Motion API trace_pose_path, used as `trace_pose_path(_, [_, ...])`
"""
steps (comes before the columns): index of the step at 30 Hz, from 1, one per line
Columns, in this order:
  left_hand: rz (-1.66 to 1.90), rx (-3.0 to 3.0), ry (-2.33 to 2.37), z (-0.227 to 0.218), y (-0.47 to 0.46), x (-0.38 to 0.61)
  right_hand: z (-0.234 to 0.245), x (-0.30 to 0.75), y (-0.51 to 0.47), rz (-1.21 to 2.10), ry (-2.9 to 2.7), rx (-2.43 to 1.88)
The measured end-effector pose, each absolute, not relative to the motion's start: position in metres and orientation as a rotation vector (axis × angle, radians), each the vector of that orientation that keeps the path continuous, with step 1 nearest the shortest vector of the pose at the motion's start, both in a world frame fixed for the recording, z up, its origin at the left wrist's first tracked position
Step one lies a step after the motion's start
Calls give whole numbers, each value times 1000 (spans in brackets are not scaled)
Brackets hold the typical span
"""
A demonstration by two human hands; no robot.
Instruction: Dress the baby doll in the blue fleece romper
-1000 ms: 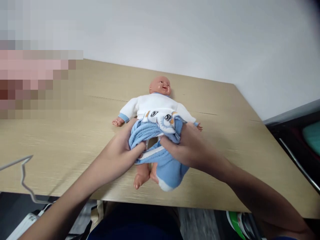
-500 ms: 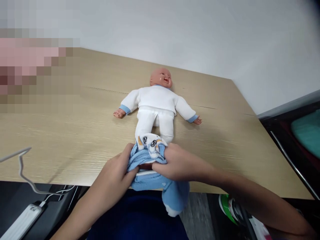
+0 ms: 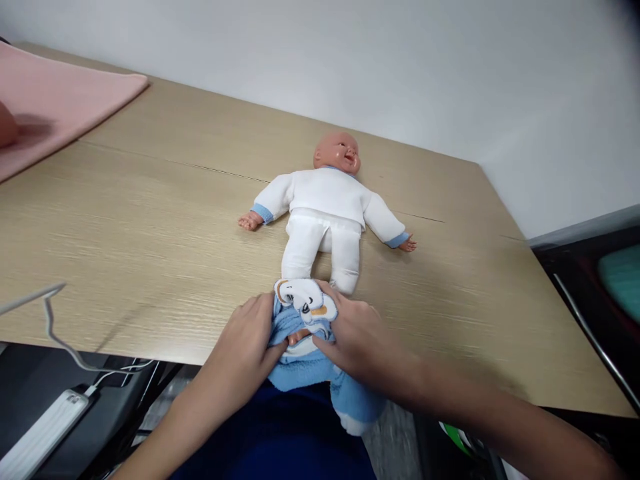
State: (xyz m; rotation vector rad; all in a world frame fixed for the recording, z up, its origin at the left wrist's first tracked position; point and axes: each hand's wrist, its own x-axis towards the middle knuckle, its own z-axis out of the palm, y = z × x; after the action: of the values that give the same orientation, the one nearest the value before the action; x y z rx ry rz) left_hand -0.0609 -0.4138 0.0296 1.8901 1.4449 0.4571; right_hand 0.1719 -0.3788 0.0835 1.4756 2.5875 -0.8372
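Observation:
A baby doll (image 3: 327,193) in a white top with blue cuffs lies on its back, its head away from me and its legs towards me. Around its lower legs are bunched blue fleece pants (image 3: 303,373) with a white cartoon face on them. My left hand (image 3: 250,340) grips the left side of the fabric, and my right hand (image 3: 360,333) the right side. Between my thumbs, a doll's foot (image 3: 299,337) shows in the gathered cloth. One blue pant leg with a white end hangs over the table's front edge.
The doll rests on a wooden table (image 3: 150,233) against a white wall. A pink cloth (image 3: 75,87) lies at the far left. A white power bank (image 3: 47,427) with a cable sits below the table edge at left. A teal item (image 3: 623,280) is at right.
My hands have drawn the pants' fabric around the doll's foot, which now shows in the opening. The view has shifted left, bringing the pink cloth into clear sight.

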Motion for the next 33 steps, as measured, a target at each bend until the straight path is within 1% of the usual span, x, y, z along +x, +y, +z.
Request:
trace_pose_path(3, [571,1860,1405,23,-414,-65,82,174,-379,-903,2562,1497])
trace_pose_path(9, [734,1733,1325,14,-417,-75,77,177,-377,-1096,2694,1496])
trace_pose_path(14, [771,1576,1262,9,-419,-83,64,181,-377,-1258,2800,1531])
trace_pose_path(18, [836,1611,1211,4,-414,-89,54,181,-374,-1350,2935,1586])
trace_pose_path(20, [889,1655,1176,2,-407,-92,51,182,-370,-1364,3068,1517])
trace_pose_path(23, [936,1730,1063,6,-390,-95,50,184,-359,-1297,3241,1362])
trace_pose_path(27, [918,1827,972,21,-360,-97,54,194,-335,-1287,3266,1411])
trace_pose_path(33, [802,1632,848,32,-330,-102,65,207,-291,-1531,3037,1039])
